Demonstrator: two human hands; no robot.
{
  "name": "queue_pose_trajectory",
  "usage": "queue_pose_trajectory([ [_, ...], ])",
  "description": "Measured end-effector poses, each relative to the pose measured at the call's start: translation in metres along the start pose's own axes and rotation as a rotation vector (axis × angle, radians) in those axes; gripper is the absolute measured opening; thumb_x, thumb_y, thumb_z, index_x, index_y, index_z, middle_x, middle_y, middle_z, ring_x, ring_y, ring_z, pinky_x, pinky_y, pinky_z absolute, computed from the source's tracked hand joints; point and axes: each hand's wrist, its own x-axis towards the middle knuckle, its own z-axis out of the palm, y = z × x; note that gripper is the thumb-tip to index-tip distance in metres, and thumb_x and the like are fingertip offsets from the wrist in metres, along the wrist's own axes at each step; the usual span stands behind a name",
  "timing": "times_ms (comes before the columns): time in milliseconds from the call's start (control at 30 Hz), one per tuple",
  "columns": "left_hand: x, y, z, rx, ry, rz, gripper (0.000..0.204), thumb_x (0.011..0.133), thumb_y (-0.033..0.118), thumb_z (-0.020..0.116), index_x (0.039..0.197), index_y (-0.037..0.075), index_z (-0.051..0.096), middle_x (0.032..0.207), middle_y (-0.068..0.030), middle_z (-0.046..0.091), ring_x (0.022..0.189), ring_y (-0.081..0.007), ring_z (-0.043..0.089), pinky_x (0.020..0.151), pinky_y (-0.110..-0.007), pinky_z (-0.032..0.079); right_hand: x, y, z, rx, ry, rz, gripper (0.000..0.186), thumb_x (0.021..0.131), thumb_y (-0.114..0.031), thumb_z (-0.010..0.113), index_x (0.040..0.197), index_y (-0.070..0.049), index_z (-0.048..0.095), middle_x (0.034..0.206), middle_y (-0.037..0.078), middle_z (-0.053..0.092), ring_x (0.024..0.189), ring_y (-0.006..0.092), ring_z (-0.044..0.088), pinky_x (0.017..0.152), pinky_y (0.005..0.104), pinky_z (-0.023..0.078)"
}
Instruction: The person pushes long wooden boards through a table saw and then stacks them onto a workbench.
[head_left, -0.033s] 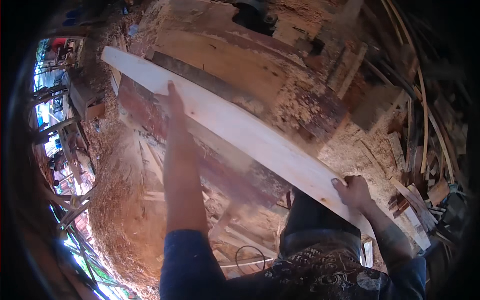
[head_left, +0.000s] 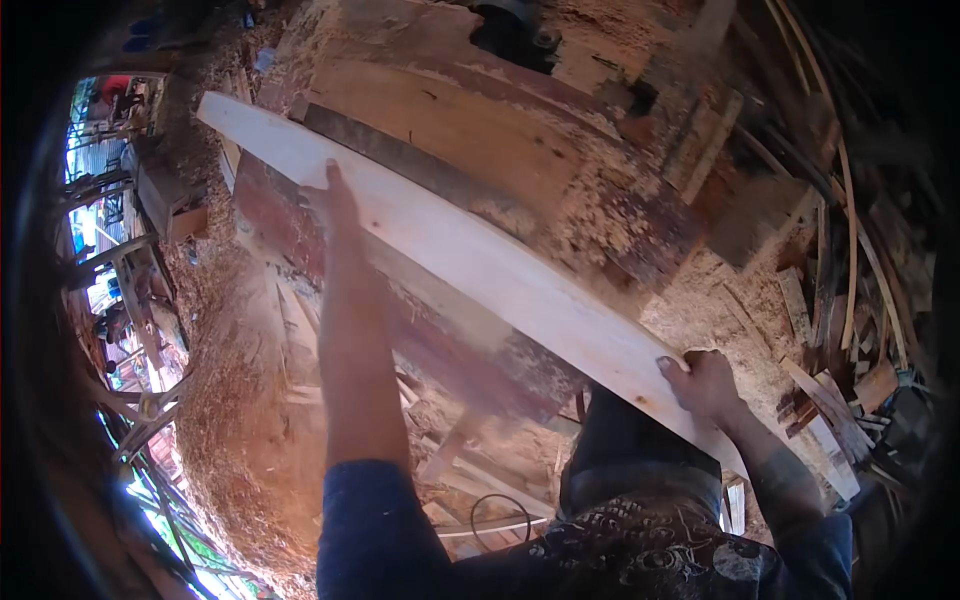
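Observation:
A long pale wooden plank (head_left: pixel 450 245) runs slantwise from the upper left down to the lower right, over a reddish worn bench (head_left: pixel 270 205). Small dark knots dot its face. Toward its far left part, my left hand (head_left: pixel 337 200) grips the near edge, one digit lying on the upper face and other fingers bent at the edge. Near the end closest to my body, my right hand (head_left: pixel 708 385) is closed around the far edge, thumb on top. Its remaining fingers are hidden behind the plank.
A darker timber strip (head_left: pixel 370 140) lies along the plank's far side. Wood shavings (head_left: pixel 610 215) cover parts of the bench and the floor. Wood offcuts (head_left: pixel 830 400) and long thin strips (head_left: pixel 845 220) are piled at the right. A dark hole (head_left: pixel 510 38) shows at the far side.
The plank has slid slightly toward the upper left, and my left hand has moved a little left with it. My right hand has shifted slightly left, keeping its grip.

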Motion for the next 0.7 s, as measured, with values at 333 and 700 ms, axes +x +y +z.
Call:
queue_pose_trajectory([
  [333, 0.205, -0.024, -0.02, -0.255, -0.091, -0.08, 0.105, 0.088, 0.058, 0.062, 0.15, -0.014, 0.017, 0.15, -0.0346, 0.034, 0.137, -0.0386, 0.042, 0.113, -0.046, 0.038, 0.079, -0.173, 0.003, 0.078, 0.059, -0.114, 0.081, 0.089, -0.068, 0.052, 0.074, 0.01, 0.069, 0.062, 0.031, 0.061, 0.069, 0.0459, 0.067, 0.069, 0.0533, 0.054],
  [700, -0.079, -0.036, -0.021, -0.004, -0.016, 0.287, 0.067, 0.105, 0.023, 0.048, 0.155, -0.005, 0.014, 0.158, -0.0269, 0.025, 0.145, -0.0369, 0.031, 0.12, -0.042, 0.025, 0.062, -0.168, -0.008, 0.079, 0.079, -0.125, 0.081, 0.089, -0.07, 0.048, 0.075, 0.006, 0.072, 0.073, 0.03, 0.066, 0.081, 0.0448, 0.069, 0.08, 0.0514, 0.053],
])
